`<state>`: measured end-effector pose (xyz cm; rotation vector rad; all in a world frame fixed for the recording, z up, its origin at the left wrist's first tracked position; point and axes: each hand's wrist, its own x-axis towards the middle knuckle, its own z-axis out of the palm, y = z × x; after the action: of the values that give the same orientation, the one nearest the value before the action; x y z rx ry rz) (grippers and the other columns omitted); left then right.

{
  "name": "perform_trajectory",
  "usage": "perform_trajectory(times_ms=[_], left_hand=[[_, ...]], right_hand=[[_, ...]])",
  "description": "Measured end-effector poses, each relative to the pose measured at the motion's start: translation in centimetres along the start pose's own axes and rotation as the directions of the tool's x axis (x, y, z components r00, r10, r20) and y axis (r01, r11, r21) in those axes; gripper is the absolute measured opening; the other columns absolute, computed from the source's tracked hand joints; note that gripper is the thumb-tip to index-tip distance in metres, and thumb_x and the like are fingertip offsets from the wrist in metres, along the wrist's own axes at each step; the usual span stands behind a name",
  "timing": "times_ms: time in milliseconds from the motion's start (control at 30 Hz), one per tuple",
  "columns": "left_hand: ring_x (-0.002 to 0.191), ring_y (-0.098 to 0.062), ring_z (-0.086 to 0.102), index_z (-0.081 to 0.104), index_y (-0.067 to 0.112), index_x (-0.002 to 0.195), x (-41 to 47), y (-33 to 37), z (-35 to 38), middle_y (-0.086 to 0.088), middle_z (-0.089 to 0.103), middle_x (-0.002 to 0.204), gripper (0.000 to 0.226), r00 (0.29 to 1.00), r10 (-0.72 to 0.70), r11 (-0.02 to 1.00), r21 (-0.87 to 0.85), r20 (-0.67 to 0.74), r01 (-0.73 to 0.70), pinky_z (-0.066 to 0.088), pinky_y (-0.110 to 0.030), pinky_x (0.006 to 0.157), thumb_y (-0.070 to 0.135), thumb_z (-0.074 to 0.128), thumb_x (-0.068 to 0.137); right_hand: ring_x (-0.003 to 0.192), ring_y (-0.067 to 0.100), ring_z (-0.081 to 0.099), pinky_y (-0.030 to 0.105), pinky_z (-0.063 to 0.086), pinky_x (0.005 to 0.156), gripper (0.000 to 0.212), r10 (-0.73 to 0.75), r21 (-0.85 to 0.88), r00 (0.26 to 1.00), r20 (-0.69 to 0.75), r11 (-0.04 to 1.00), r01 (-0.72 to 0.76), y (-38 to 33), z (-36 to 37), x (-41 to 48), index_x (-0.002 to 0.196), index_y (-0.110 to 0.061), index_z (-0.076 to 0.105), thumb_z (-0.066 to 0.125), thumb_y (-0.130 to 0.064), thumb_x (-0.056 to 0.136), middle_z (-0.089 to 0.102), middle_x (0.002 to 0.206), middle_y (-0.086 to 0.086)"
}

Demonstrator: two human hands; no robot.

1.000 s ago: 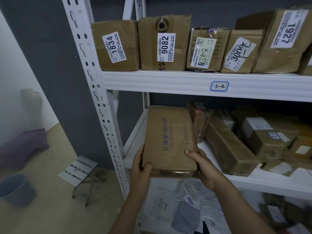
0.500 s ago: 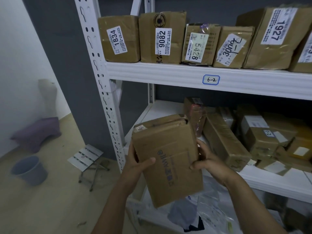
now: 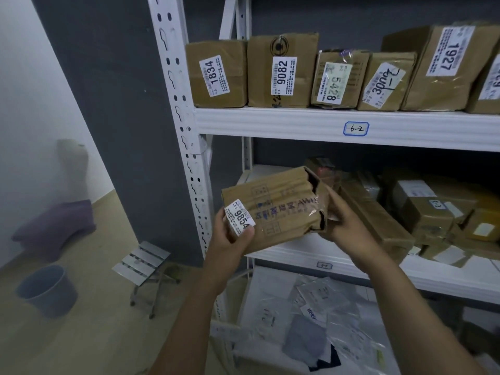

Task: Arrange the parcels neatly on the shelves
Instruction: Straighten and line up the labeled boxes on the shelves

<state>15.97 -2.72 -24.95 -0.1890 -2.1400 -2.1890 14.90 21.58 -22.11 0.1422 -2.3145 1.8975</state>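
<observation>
I hold a flat brown cardboard parcel (image 3: 281,209) in the air in front of the middle shelf (image 3: 305,255). Its long side lies roughly level and a white label reading 9854 faces me at its left end. My left hand (image 3: 232,239) grips that left end, thumb on the label. My right hand (image 3: 343,220) holds the torn right end. On the upper shelf (image 3: 270,123), marked 6-2, a row of labelled boxes (image 3: 281,71) stands upright. Further right on the middle shelf, several brown parcels (image 3: 422,212) lie in a loose pile.
A white perforated upright (image 3: 178,109) of the rack stands just left of the parcel. Grey and clear plastic mail bags (image 3: 311,328) lie heaped on the bottom level. On the floor to the left are a small folding stool (image 3: 143,263) and a grey bucket (image 3: 47,290).
The parcel has come off the middle shelf and been turned in my hands from upright to lengthwise, so its 9854 label now faces me. The view has shifted slightly.
</observation>
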Motion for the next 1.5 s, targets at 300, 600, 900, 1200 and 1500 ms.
perform_trajectory(times_ms=[300, 600, 900, 1200, 1500], left_hand=[[0.087, 0.008, 0.065, 0.029, 0.035, 0.136, -0.4, -2.5, -4.3, 0.018, 0.056, 0.116, 0.079, 1.000, -0.001, 0.996, 0.093, -0.018, 0.003, 0.053, -0.015, 0.066, 0.008, 0.077, 0.079], [0.082, 0.009, 0.054, 0.047, 0.027, 0.113, 0.7, -5.6, -4.8, 0.021, 0.056, 0.097, 0.048, 0.999, -0.016, 0.926, 0.377, 0.027, 0.005, 0.042, -0.003, 0.061, 0.025, 0.079, 0.078], [0.087, 0.010, 0.061, 0.064, 0.023, 0.118, 3.8, -7.1, -4.6, 0.021, 0.063, 0.092, 0.031, 0.998, 0.052, 0.862, 0.503, 0.031, -0.060, 0.041, -0.003, 0.067, 0.020, 0.068, 0.088], [0.134, -0.031, 0.032, 0.031, 0.013, 0.145, 7.4, -7.1, -6.6, -0.015, 0.031, 0.146, 0.098, 0.911, 0.242, 0.730, 0.681, -0.333, 0.055, 0.036, -0.045, 0.109, 0.030, 0.087, 0.067], [0.135, -0.025, 0.030, 0.001, 0.012, 0.154, 9.2, -6.5, -7.0, -0.013, 0.020, 0.149, 0.115, 0.954, 0.160, 0.751, 0.658, -0.255, 0.050, 0.035, -0.037, 0.108, 0.026, 0.082, 0.074]], right_hand=[[0.116, 0.012, 0.060, 0.036, 0.051, 0.097, 0.102, 0.038, 0.279, 0.990, 0.139, 0.957, -0.075, -2.3, 5.9, -2.5, 0.144, -0.049, 0.025, 0.081, -0.010, 0.069, 0.051, 0.135, -0.015], [0.109, 0.004, 0.049, 0.003, 0.044, 0.069, 0.082, 0.070, -0.109, 0.983, -0.167, 0.990, -0.089, -0.8, 10.7, -2.0, 0.147, -0.031, 0.027, 0.076, -0.024, 0.081, 0.047, 0.128, -0.013], [0.119, 0.021, 0.054, 0.019, 0.043, 0.080, 0.081, 0.184, -0.265, 0.978, -0.095, 0.943, -0.203, 2.1, 11.9, 1.4, 0.147, -0.029, 0.024, 0.072, -0.039, 0.083, 0.053, 0.130, -0.007], [0.120, 0.028, 0.055, 0.035, 0.046, 0.096, 0.083, 0.168, -0.407, 0.984, -0.057, 0.896, -0.177, 2.6, 12.2, 5.8, 0.147, -0.025, 0.023, 0.068, -0.050, 0.082, 0.053, 0.138, 0.001], [0.116, 0.029, 0.058, 0.040, 0.050, 0.096, 0.091, 0.198, -0.589, 0.980, 0.018, 0.794, -0.150, 2.7, 14.6, 9.1, 0.150, -0.025, 0.017, 0.055, -0.069, 0.081, 0.056, 0.135, 0.005]])
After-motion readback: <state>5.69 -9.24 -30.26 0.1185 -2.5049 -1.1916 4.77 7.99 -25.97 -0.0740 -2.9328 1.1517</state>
